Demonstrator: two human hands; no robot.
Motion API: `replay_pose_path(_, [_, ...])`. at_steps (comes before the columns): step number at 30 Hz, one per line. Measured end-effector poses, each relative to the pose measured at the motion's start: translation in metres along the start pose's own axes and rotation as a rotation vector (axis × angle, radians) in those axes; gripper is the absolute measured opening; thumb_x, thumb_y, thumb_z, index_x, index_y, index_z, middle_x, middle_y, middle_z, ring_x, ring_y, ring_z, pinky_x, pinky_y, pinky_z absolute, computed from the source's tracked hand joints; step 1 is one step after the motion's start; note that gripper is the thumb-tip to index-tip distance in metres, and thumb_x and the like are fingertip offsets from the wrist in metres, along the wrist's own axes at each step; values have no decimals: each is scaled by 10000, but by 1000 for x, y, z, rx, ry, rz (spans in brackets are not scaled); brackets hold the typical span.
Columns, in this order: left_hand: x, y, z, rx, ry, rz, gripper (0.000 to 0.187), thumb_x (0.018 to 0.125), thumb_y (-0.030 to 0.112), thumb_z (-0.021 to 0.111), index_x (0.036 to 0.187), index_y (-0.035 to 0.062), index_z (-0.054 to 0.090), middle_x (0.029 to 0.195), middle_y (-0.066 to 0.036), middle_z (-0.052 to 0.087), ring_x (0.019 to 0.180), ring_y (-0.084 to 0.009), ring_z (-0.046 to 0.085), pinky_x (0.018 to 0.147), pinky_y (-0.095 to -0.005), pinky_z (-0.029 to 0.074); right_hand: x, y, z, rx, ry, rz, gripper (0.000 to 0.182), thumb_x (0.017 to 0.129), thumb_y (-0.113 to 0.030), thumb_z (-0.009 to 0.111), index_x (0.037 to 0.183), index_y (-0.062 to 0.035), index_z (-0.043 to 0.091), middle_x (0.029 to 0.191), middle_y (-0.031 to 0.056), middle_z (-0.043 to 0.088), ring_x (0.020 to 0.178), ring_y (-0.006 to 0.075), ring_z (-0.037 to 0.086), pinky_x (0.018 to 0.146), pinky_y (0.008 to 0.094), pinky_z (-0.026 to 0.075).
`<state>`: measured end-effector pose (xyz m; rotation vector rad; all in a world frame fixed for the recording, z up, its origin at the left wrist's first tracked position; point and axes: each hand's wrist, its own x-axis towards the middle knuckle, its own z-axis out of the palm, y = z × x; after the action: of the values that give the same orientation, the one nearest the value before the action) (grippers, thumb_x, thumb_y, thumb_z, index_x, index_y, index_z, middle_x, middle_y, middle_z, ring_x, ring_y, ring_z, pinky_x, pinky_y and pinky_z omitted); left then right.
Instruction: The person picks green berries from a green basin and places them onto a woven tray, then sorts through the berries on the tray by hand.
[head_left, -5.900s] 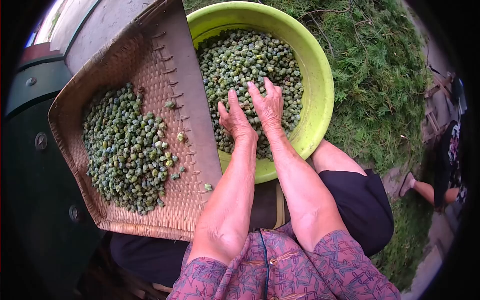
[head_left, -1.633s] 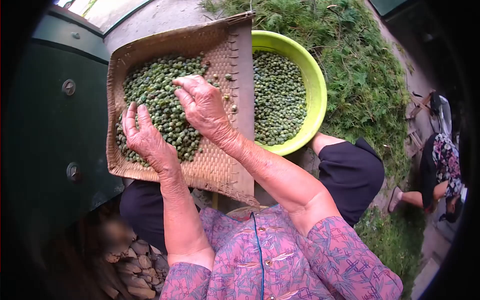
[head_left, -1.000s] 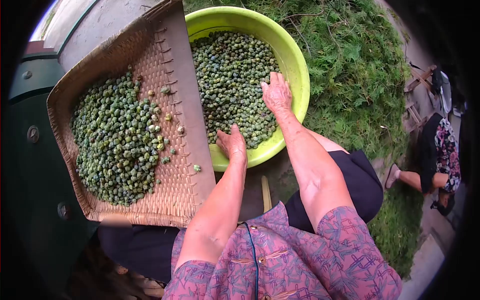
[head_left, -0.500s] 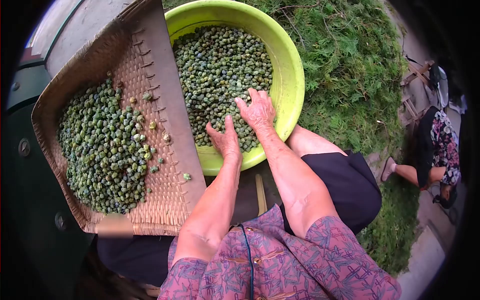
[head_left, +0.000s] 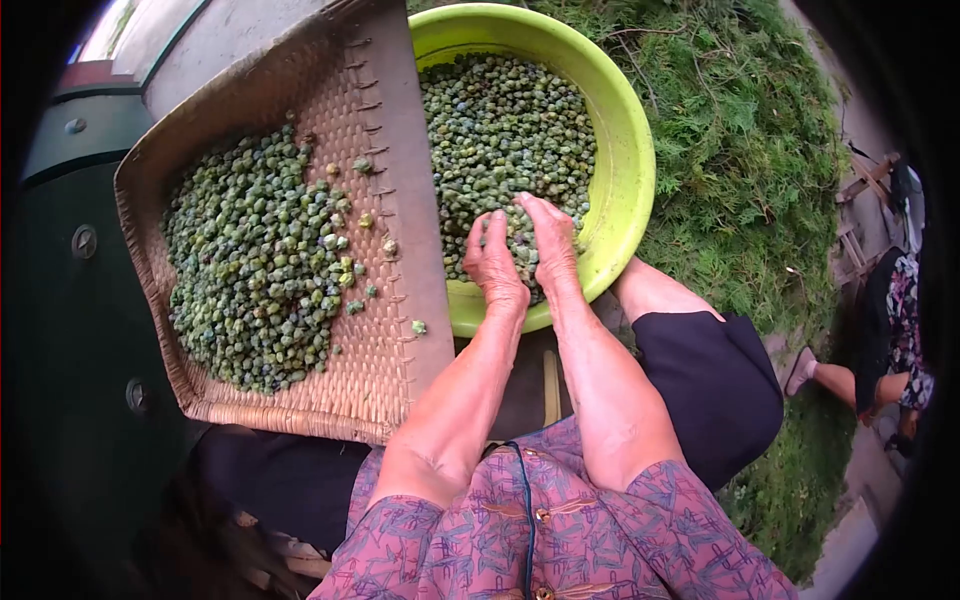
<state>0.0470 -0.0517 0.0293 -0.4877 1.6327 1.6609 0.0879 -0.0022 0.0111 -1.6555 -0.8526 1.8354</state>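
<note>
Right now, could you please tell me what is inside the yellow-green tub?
The yellow-green tub holds many small green cones, with the left hand and right hand among them. Its bottom is covered.

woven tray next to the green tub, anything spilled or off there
Nothing serious stands out. A few stray pieces lie off the heap on the woven tray, and one green piece sits by the flat brown strip, nearest the open edge. I see no damage to the tub.
</note>
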Motion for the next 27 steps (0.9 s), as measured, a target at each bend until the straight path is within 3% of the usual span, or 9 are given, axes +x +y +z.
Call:
replay_pose_path(2, [-9, 9, 9, 100, 63, 74, 278, 821, 203, 678, 1033, 24, 652, 951, -14, 610, 884, -108, 515, 793, -278, 421, -5, -10, -5, 41, -20, -41, 251, 846, -225, 612, 957, -14, 692, 885, 27, 667, 756, 109, 574, 690, 274, 457])
replay_pose_path(6, [-20, 15, 18, 139, -83, 244, 291, 799, 203, 694, 1029, 27, 665, 1021, -140, 588, 942, -219, 553, 833, -325, 447, -31, -58, 0, 159, 25, -72, 245, 884, -239, 565, 970, -35, 670, 860, 30, 640, 746, 112, 580, 674, 258, 472])
replay_pose_path(7, [-29, 28, 23, 165, -84, 296, 248, 806, 184, 695, 997, 27, 672, 896, -25, 601, 831, -100, 523, 762, -272, 441, -32, -65, -2, 192, -7, -77, 251, 887, -240, 561, 976, -31, 667, 874, 33, 640, 758, 113, 581, 690, 261, 473])
replay_pose_path(11, [-53, 72, 23, 211, -62, 517, 287, 809, 193, 686, 1033, 16, 661, 1028, -133, 600, 953, -214, 554, 853, -325, 439, -57, -97, 14, 222, -153, -149, 267, 905, -243, 531, 998, -28, 660, 898, 40, 637, 794, 110, 580, 757, 265, 469])
replay_pose_path(19, [-56, 192, -80, 52, 128, 767, 210, 871, 118, 633, 1064, 35, 631, 989, -30, 601, 839, -101, 570, 709, -239, 495, -145, -94, 151, 175, -488, -273, 276, 896, -212, 568, 1060, -12, 664, 1002, 73, 666, 860, 135, 612, 810, 267, 483])
replay_pose_path(20, [-55, 208, -98, -5, 159, 741, 226, 849, 129, 657, 1048, 24, 650, 1130, -104, 557, 1035, -213, 541, 915, -322, 431, -141, -74, 168, 36, -575, -315, 295, 916, -234, 544, 1089, -15, 638, 1007, 61, 647, 885, 111, 598, 794, 265, 499])
replay_pose_path(23, [-55, 241, -142, 292, 298, 908, 286, 861, 176, 662, 1097, 17, 647, 1350, -194, 440, 1211, -260, 460, 954, -336, 406, -180, -68, 201, 79, -737, -286, 298, 930, -257, 564, 1031, 4, 667, 1049, 67, 652, 1010, 147, 566, 972, 299, 384])
replay_pose_path(26, [-42, 251, -165, 277, 251, 874, 329, 858, 204, 664, 1122, 10, 637, 1372, -220, 415, 1268, -286, 404, 1007, -370, 357, -188, -58, 211, -81, -701, -554, 228, 849, -156, 590, 993, -7, 687, 1048, 144, 650, 960, 214, 622, 862, 307, 468])
replay_pose_path(27, [-40, 252, -166, 335, 276, 861, 329, 859, 195, 658, 1130, 11, 634, 1382, -228, 403, 1276, -292, 400, 1008, -370, 359, -193, -69, 205, -159, -732, -474, 237, 789, -66, 557, 981, -13, 685, 1040, 148, 653, 936, 243, 637, 854, 315, 483])
